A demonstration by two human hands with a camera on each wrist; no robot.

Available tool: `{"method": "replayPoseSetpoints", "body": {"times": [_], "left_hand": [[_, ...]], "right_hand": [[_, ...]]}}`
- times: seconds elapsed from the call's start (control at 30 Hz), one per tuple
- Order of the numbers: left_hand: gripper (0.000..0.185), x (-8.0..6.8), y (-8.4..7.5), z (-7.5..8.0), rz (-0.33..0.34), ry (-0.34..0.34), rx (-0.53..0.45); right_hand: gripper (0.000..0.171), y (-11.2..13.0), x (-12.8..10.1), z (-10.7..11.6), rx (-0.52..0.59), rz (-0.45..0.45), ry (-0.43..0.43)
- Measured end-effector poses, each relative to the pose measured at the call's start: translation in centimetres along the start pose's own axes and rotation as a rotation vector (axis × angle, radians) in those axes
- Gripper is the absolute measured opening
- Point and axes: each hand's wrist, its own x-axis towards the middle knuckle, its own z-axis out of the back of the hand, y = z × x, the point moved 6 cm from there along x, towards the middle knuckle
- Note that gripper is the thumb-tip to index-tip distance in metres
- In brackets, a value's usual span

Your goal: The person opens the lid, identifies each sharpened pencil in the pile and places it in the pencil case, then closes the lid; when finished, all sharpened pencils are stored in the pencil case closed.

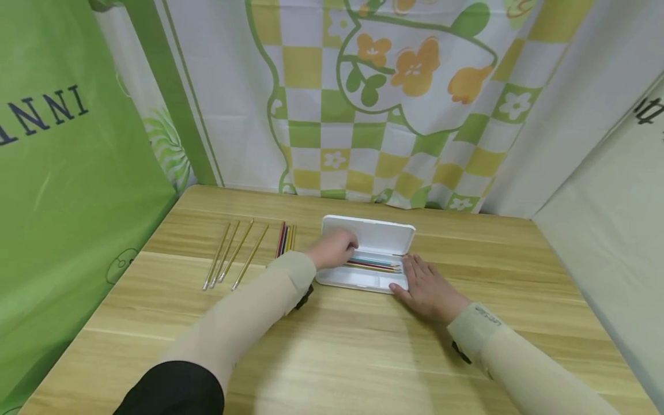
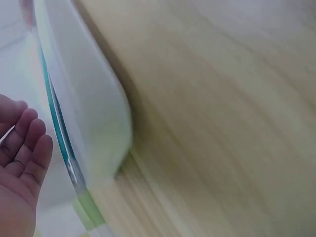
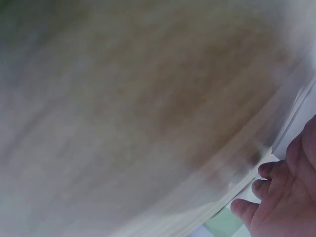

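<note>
A white pencil case [image 1: 386,236] lies with its lid raised at the back. Several coloured pencils [image 1: 376,266] are side by side in its tray. My left hand [image 1: 333,248] reaches over the left part of the case with loosely bent fingers. In the left wrist view, the left thumb [image 2: 10,109] is close to the fingertips, nothing shows between them, and a teal pencil [image 2: 58,126] lies along the case wall beside them. My right hand [image 1: 427,288] rests at the case's right end, thumb on the front corner and fingers spread along the side.
Left of the case, several gold pencils [image 1: 240,253] with white eraser ends lie apart on the wooden table [image 1: 332,357]. A row of coloured pencils [image 1: 284,239] sits nearer the case, partly behind the left forearm. A patterned curtain [image 1: 363,155] hangs behind the table.
</note>
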Motion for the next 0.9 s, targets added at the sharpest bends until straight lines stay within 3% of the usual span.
{"method": "replayPoseSetpoints", "body": {"times": [0.5, 0.9], "left_hand": [[0.025, -4.8, 3.7, 4.2, 0.149, -0.053, -0.183], [0.031, -8.2, 8.0, 7.6, 0.338, -0.180, -0.285]], "right_hand": [[0.082, 0.2, 0.0, 0.1, 0.014, 0.000, -0.005], [0.087, -0.3, 0.3, -0.4, 0.007, -0.006, 0.011]]}}
